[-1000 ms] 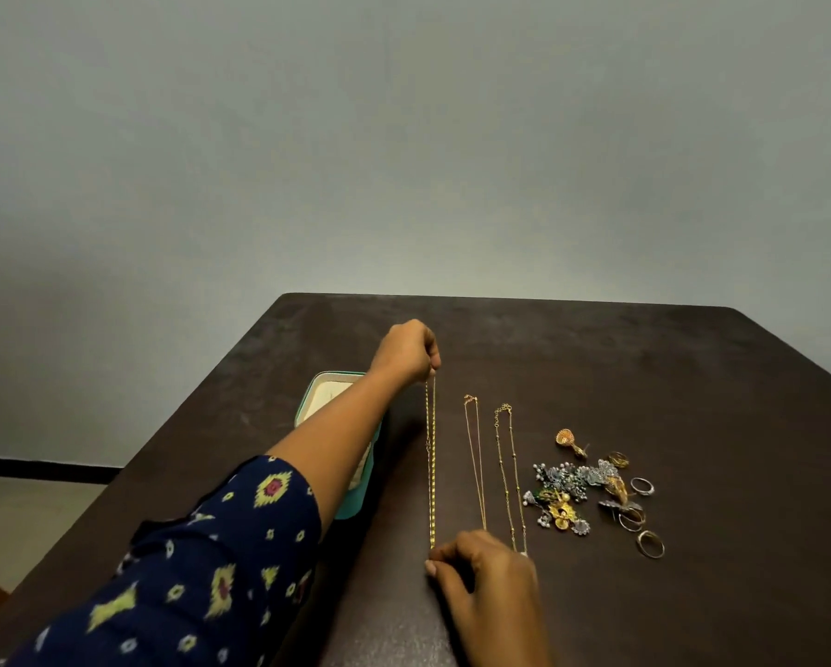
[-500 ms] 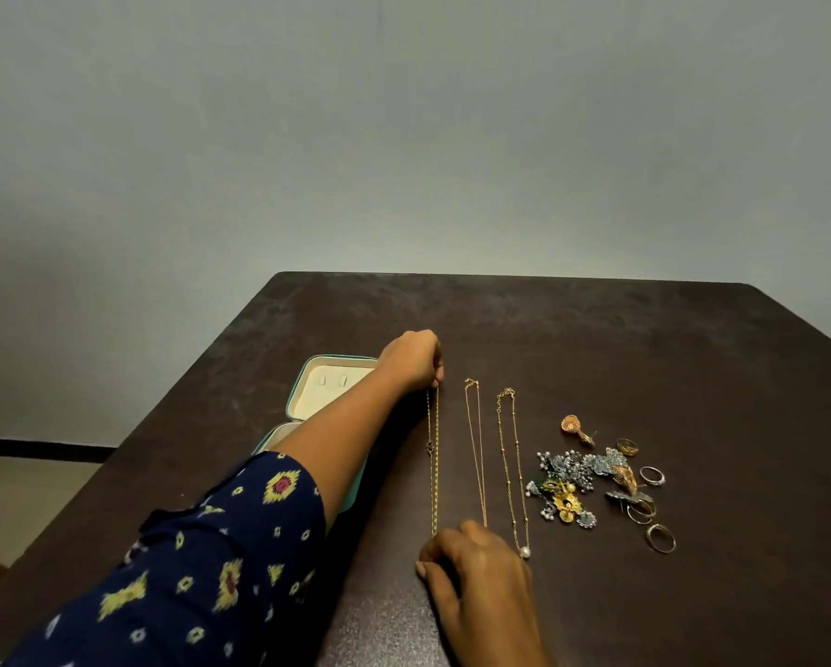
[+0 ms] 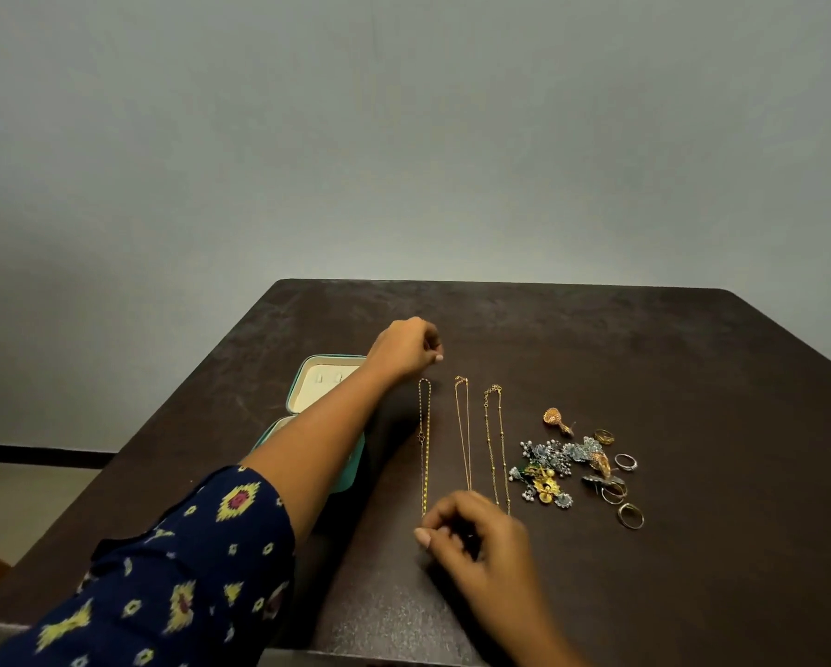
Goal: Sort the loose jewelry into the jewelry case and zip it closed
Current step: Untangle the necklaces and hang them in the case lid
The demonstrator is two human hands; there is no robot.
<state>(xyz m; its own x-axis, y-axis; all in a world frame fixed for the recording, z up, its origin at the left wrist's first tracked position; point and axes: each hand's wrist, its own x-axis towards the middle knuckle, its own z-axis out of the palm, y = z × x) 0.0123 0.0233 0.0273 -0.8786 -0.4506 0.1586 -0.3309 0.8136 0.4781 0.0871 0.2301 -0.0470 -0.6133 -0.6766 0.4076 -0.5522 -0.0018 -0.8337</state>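
Note:
Three gold chains lie side by side on the dark table (image 3: 692,377). The leftmost gold chain (image 3: 424,454) is stretched straight. My left hand (image 3: 406,351) hovers just past its far end with fingers curled, a small gap between them and the chain. My right hand (image 3: 471,531) pinches at the chain's near end. The middle chain (image 3: 462,435) and right chain (image 3: 493,440) lie untouched. The open teal jewelry case (image 3: 299,392) with a cream lining sits left of the chains, and my left forearm hides much of it.
A pile of earrings (image 3: 548,469) and several rings (image 3: 630,515) lies right of the chains. A gold earring (image 3: 555,418) sits apart behind the pile. The table's left edge runs close to the case.
My left hand has let go of the far end of the leftmost chain and lifted slightly away. The chain now lies flat. My right hand stays at the near end.

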